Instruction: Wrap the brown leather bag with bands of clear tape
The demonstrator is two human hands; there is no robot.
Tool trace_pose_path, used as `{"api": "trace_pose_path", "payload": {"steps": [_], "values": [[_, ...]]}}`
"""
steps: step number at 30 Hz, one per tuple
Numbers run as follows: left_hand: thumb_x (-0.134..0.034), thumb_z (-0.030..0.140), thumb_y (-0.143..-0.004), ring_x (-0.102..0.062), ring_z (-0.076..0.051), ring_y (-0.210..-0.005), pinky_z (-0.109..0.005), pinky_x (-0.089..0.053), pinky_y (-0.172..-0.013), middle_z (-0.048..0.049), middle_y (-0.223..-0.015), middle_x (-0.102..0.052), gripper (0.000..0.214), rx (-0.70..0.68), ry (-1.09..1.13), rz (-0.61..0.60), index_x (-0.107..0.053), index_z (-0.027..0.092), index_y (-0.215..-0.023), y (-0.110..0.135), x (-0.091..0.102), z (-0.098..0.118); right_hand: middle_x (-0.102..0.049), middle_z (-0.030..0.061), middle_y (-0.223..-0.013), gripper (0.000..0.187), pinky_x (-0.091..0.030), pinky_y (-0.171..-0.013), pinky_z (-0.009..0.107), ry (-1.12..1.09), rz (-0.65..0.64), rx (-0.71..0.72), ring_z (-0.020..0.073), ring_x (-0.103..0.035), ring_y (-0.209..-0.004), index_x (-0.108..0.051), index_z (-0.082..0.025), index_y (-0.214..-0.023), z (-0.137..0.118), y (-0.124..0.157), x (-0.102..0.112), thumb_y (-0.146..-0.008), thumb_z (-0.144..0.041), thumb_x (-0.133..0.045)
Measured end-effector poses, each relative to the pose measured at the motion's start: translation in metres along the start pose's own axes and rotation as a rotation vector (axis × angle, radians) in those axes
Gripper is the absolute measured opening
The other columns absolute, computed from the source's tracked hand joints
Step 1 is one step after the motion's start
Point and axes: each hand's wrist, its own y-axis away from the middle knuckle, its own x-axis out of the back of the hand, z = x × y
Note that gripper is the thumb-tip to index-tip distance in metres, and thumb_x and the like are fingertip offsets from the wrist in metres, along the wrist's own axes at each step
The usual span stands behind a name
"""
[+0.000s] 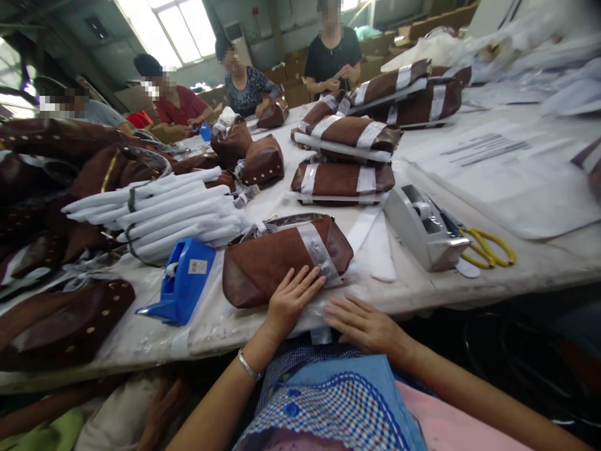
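My left hand (293,300) lies with its fingers stretched out and slightly spread, the tips on the lower front of a brown handbag (263,263) and near the end of the clear tape (313,247) banded over its right part. My right hand (369,322) is extended too, low at the table's edge, its fingers pointing toward the left one, just short of the bag; whether a scrap of film sits under them I cannot tell. A silver bracelet (248,365) circles my left wrist.

The handbag rests on the white table (441,288) straight before me. Just left of it stands a blue tape dispenser (181,288), with a banded bundle of white rolls (173,210) behind. To the right are a grey tape dispenser (420,235) and yellow-handled scissors (507,255). Beyond my bag, more taped brown bags (340,178) are laid out. Farther left lies a gold-studded brown bag (70,322) beside a heap of others. Across the table, several co-workers (333,59) face this way.
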Motion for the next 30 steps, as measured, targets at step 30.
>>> {"api": "trace_pose_path", "payload": {"steps": [30], "values": [[-0.041, 0.01, -0.1, -0.047, -0.02, -0.139, -0.044, -0.034, -0.121, -0.0042, -0.143, -0.058, 0.048, -0.022, 0.028, 0.068, -0.047, 0.023, -0.146, 0.002, 0.002, -0.002, -0.076, 0.01, -0.111, 0.034, -0.052, -0.105, 0.037, -0.247, 0.124, -0.02, 0.0183, -0.07, -0.11, -0.066, -0.014, -0.121, -0.005, 0.006, 0.009, -0.093, -0.035, -0.066]]}}
